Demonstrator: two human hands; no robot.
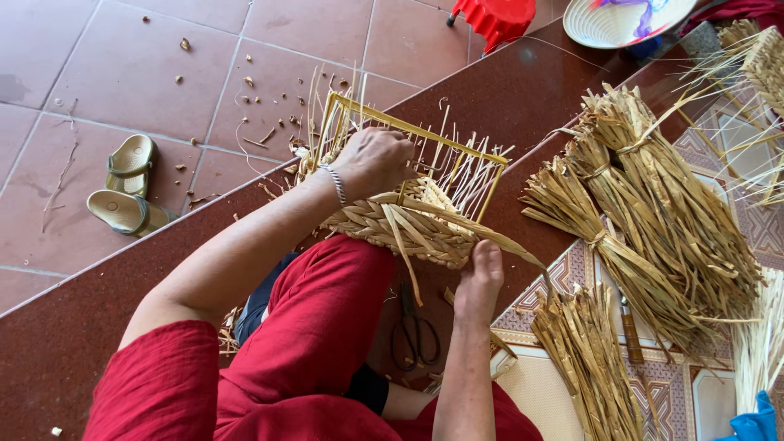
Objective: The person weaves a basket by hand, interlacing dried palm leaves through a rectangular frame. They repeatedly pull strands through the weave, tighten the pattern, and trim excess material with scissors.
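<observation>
Straw basket half-woven on a yellow wire frame, centre of the frame.
Left hand grips the frame top, fingers curled; right hand pinches a straw strand beneath.

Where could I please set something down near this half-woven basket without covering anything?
Bare dark-red step lies between the basket and the red stool. Pink tiles beyond the sandals are free. Right of the basket, straw bundles crowd the floor; scissors sit below.

Half-woven straw basket on yellow wire frame — tilted across the lap.
</observation>
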